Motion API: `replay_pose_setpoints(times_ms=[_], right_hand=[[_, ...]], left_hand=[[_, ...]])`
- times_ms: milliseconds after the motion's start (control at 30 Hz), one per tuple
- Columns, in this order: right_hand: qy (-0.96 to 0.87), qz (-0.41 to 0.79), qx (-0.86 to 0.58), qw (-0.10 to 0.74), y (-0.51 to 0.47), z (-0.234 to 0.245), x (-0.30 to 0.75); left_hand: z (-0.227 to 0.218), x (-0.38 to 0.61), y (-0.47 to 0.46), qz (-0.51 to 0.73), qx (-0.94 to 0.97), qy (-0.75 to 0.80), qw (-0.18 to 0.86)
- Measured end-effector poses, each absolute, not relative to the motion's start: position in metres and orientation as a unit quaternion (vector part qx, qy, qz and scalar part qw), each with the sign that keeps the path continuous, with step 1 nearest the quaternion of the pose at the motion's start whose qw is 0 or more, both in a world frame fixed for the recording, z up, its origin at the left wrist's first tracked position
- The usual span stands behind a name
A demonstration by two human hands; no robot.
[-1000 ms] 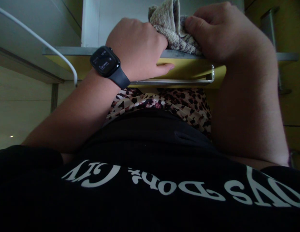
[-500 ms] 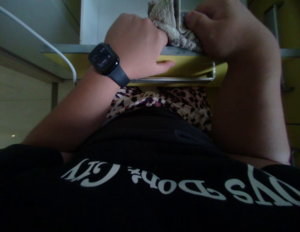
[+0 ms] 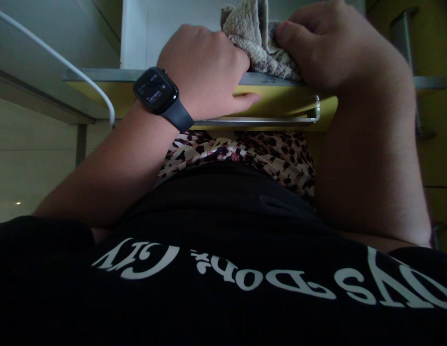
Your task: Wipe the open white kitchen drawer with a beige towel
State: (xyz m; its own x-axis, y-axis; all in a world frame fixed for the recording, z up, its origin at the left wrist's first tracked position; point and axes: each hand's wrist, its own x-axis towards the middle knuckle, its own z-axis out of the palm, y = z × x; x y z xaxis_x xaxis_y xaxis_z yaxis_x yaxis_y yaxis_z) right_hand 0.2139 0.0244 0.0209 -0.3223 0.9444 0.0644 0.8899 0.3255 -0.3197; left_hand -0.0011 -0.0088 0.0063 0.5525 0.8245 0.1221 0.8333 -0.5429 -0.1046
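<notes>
A pulled-out drawer [image 3: 104,74] with a yellow front, grey top edge and pale inside lies before me. My left hand [image 3: 205,69], a black watch on its wrist, is closed over the drawer's front edge, thumb outside and the other fingers curled inward out of sight. Against that same edge, a crumpled greyish rag [image 3: 255,43] is bunched up and touches the top rim. My right hand [image 3: 324,45] grips the rag's right side, with its thumb pressed on the cloth and most other fingertips hidden.
A metal bar handle [image 3: 255,121] runs along the drawer front. At the left, a white cable [image 3: 57,50] hangs in front of a grey panel above the tiled floor [image 3: 36,149]. Another cabinet handle [image 3: 405,38] stands at the right, behind my right forearm.
The whole view has shifted very slightly. Both hands keep nearly the same pose, the left on the drawer edge and the right on the rag.
</notes>
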Motion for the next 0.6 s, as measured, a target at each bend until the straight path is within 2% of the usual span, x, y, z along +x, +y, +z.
replay_pose_setpoints(times_ms=[600], right_hand=[[-0.800, 0.133, -0.570, 0.134, 0.0233, 0.0210, 0.2129]], left_hand=[[0.0042, -0.0015, -0.0085, -0.034, -0.876, -0.473, 0.083]])
